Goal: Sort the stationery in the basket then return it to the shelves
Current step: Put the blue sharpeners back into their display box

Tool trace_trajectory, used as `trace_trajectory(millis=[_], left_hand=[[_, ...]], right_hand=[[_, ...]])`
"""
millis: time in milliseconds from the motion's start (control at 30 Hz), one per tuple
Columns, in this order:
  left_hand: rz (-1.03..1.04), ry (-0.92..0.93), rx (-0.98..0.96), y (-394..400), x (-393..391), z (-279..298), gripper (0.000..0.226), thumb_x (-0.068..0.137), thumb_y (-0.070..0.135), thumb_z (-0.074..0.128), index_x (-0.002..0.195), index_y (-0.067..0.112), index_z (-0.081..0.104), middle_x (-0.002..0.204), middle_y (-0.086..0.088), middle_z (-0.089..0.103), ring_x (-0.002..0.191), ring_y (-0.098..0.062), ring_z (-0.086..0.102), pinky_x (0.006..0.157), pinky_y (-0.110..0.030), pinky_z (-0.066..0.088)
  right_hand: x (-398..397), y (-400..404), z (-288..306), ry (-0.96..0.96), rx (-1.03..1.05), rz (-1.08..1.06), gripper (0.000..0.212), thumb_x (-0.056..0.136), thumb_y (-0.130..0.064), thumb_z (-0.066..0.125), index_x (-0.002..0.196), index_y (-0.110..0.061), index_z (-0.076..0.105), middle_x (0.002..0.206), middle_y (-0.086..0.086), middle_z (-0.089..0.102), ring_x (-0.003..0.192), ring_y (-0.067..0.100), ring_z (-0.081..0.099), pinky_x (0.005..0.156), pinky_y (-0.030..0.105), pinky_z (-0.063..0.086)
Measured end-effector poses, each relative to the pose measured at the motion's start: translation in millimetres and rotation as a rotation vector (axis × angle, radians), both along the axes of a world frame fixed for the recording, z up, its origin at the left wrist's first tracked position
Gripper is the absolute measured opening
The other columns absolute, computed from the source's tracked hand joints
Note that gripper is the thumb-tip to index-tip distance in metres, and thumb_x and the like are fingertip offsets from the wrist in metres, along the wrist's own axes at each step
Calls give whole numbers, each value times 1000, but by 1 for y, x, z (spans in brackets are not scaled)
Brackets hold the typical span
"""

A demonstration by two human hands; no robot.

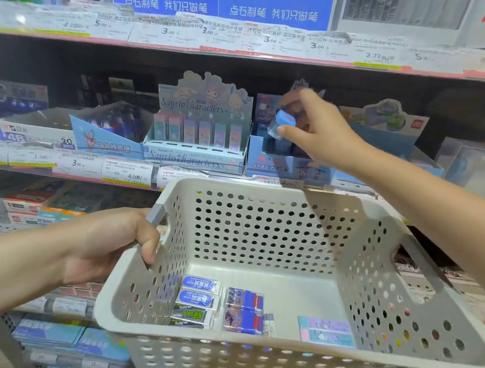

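Note:
A white perforated basket (404, 306) hangs in front of the shelves, with my left hand (108, 246) gripping its grey left handle. On its floor lie blue-and-white erasers (197, 297), dark-blue picture erasers (243, 310) and pastel pink-and-blue erasers (325, 331). My right hand (314, 128) reaches over the basket to the middle shelf and pinches a small blue eraser (281, 123) above an open blue display box (281, 161). The eraser is tilted and blurred.
A pastel Sanrio eraser display (200, 134) stands left of the blue box. More boxes fill the middle shelf, with price tags (124, 172) along its edge. Pen displays sit on the upper shelf, packaged stationery on the lower shelves at left.

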State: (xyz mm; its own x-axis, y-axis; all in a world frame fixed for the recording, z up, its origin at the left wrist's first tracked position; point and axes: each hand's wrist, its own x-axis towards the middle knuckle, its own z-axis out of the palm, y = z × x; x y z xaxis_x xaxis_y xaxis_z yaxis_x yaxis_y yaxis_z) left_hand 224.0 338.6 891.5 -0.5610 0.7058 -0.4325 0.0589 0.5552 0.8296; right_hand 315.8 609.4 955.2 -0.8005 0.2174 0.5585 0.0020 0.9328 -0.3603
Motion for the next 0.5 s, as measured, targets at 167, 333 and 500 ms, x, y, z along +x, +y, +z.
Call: trace_trajectory(millis=[167,333,500], left_hand=[[15,-19,-28,-2,4,3,97,30,-3,61,125,-14,49,95,-21,60,73,-26,59,55,-24,52],[10,-20,-43,-8,5,2,95,31,0,62,123,-18,49,94,-24,60,73,-28,58,56,-25,51],[25,-50,19,-10,9,1,77,43,-1,50,119,-15,54,82,-19,62,64,-24,60,50,-21,49]], right_hand=[[-23,5,3,-86,97,-103,40,90,-26,63,126,-11,55,124,6,60,110,20,56,87,23,40],[-30,7,0,-192,115,-80,42,87,-28,66,124,-11,59,123,6,62,110,23,58,95,33,46],[-32,7,-6,-129,113,-86,38,87,-27,66,122,-11,61,120,5,64,103,19,59,85,25,44]])
